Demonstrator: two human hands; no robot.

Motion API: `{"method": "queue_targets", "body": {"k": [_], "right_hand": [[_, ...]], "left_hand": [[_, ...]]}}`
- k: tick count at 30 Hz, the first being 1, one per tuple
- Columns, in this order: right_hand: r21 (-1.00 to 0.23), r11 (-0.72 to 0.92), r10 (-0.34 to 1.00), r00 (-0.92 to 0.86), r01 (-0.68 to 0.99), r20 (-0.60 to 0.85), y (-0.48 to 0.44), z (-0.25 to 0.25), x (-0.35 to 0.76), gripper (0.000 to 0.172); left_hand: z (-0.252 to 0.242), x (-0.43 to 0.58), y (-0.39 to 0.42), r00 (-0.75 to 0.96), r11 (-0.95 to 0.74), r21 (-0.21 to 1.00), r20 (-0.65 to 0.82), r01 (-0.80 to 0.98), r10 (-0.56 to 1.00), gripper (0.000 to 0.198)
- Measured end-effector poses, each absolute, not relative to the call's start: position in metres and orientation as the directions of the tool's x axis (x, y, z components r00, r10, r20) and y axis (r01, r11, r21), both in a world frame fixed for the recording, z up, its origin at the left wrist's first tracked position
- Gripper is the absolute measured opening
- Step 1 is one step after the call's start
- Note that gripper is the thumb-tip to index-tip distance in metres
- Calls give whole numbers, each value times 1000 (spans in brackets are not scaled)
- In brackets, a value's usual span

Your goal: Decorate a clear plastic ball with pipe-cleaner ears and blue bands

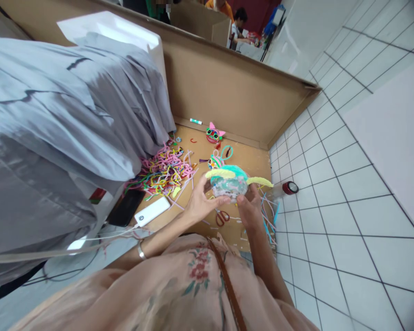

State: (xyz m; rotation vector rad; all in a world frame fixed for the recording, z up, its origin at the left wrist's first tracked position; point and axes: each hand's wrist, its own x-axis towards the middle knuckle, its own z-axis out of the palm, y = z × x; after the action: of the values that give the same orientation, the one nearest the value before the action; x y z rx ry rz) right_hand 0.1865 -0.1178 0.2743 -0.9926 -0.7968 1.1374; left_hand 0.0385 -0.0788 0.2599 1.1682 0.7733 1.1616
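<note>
Both hands hold up a clear plastic craft piece [229,187] with teal fuzzy stems over its top and a yellow fuzzy strip at each side. My left hand [203,200] grips its left edge, thumb along the bottom. On its right edge is my right hand [250,207], fingers partly hidden behind it. Below the piece lie red-handled scissors [222,218] on the brown table [179,214]. Just beyond it rests a striped pipe-cleaner ornament [215,161], and farther back a colourful animal face with pink ears [214,133].
A heap of pipe cleaners [167,168] lies at left, near a white power bank [152,211] and a black phone [127,208]. Grey cloth [89,105] hangs over the left side. A cardboard wall [224,92] borders the back; a red-lidded bottle [290,188] stands right. People work beyond.
</note>
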Motion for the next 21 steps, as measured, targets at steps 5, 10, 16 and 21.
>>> {"method": "queue_targets", "body": {"k": [5, 10, 16, 21], "right_hand": [[-920, 107, 969, 246, -376, 13, -114, 270, 185, 66], [-927, 107, 954, 299, -360, -6, -111, 255, 187, 74], [-941, 79, 944, 327, -330, -35, -115, 231, 184, 74], [-928, 1, 948, 297, -372, -118, -125, 214, 175, 75]], "left_hand": [[253, 40, -74, 235, 12, 951, 64, -308, 970, 74], [246, 35, -70, 257, 38, 977, 18, -211, 966, 70], [238, 28, -70, 302, 7, 999, -22, 50, 953, 76], [208, 27, -75, 284, -63, 979, 5, 194, 959, 76]]}}
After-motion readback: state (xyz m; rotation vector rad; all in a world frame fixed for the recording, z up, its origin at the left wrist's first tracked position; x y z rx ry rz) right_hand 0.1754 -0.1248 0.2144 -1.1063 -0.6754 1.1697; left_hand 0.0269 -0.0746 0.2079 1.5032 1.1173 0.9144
